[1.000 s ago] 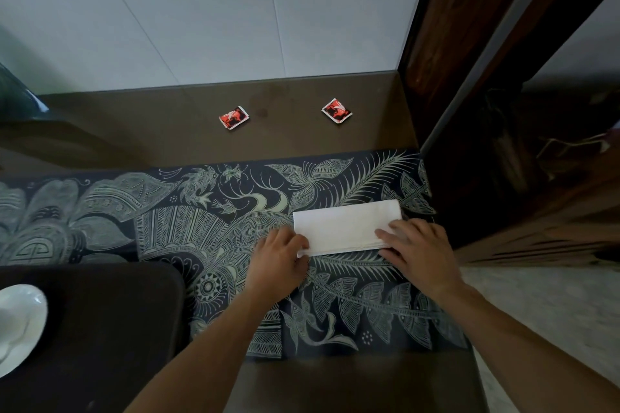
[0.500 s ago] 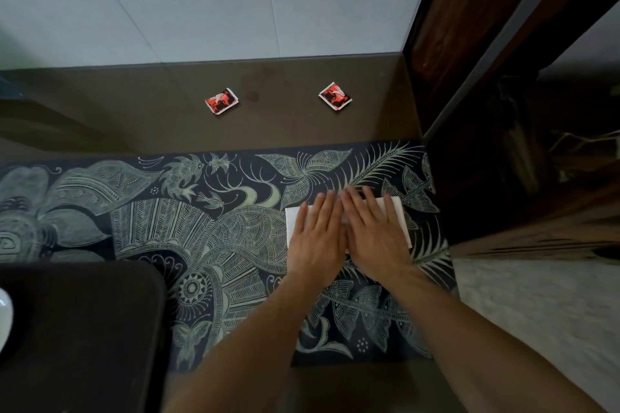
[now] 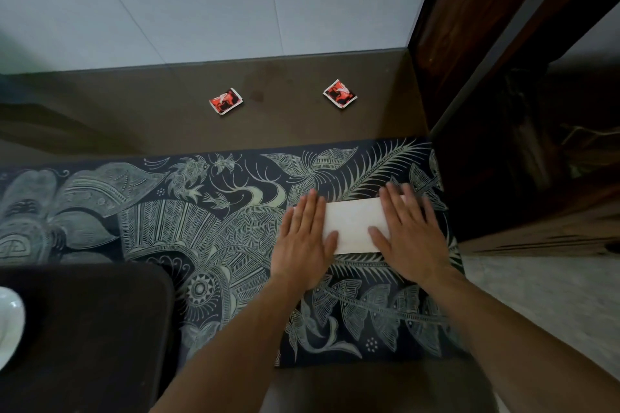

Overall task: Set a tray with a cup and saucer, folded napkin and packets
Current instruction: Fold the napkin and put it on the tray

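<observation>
A folded white napkin (image 3: 354,225) lies on the patterned dark cloth. My left hand (image 3: 303,240) presses flat on its left end, fingers together and extended. My right hand (image 3: 411,233) lies flat on its right end in the same way. Both ends of the napkin are hidden under my palms. Two red packets rest on the brown tabletop beyond the cloth, one packet (image 3: 225,101) to the left and the other packet (image 3: 340,93) to the right. A dark tray (image 3: 87,329) sits at the lower left, with the rim of a white saucer (image 3: 10,325) at its left edge.
The dark batik cloth (image 3: 167,228) runs across the brown table (image 3: 302,124). A white wall stands behind the table. A dark wooden frame (image 3: 469,43) rises at the right, and pale floor shows at the lower right.
My hands pinched the napkin's near edge, then met flat on its middle. Now they have slid apart to its two ends, baring the white centre. The view shifted slightly right.
</observation>
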The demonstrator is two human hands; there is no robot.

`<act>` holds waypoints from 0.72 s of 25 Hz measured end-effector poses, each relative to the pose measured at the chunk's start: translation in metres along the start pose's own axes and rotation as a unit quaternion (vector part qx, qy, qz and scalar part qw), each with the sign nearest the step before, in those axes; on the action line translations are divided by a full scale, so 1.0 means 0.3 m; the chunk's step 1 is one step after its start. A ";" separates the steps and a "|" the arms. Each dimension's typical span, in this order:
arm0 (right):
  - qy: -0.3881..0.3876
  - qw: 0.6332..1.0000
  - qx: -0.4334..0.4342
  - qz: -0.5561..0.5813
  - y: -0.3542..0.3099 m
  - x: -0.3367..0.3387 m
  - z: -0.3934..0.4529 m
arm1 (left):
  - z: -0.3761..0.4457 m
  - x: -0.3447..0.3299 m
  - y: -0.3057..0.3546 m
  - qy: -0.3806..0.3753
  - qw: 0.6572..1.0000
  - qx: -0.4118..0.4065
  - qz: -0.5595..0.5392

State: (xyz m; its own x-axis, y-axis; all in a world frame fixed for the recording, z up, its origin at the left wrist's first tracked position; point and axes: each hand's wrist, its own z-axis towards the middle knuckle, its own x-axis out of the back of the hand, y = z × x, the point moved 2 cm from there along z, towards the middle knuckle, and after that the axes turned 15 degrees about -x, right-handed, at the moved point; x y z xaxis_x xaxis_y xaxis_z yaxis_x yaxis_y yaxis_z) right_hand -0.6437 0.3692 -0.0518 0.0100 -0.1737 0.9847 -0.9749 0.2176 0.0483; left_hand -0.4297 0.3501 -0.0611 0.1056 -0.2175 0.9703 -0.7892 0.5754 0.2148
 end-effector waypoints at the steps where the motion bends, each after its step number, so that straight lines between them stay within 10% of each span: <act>1: -0.014 1.000 -0.003 0.002 0.014 0.003 -0.002 | -0.014 0.001 -0.017 -0.001 1.000 0.005 -0.004; 18: -0.142 0.963 -0.120 0.194 0.079 0.148 0.106 | 0.117 0.206 -0.149 -0.098 0.981 0.105 -0.131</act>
State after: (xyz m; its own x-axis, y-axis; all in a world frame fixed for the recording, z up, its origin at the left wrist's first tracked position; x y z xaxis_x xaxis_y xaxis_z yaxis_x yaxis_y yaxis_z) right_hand -0.6735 0.3360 -0.0122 -0.4387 -0.2837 0.8527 -0.8131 0.5292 -0.2423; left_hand -0.4091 0.2832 -0.0146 0.2190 -0.4963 0.8401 -0.8599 0.3087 0.4066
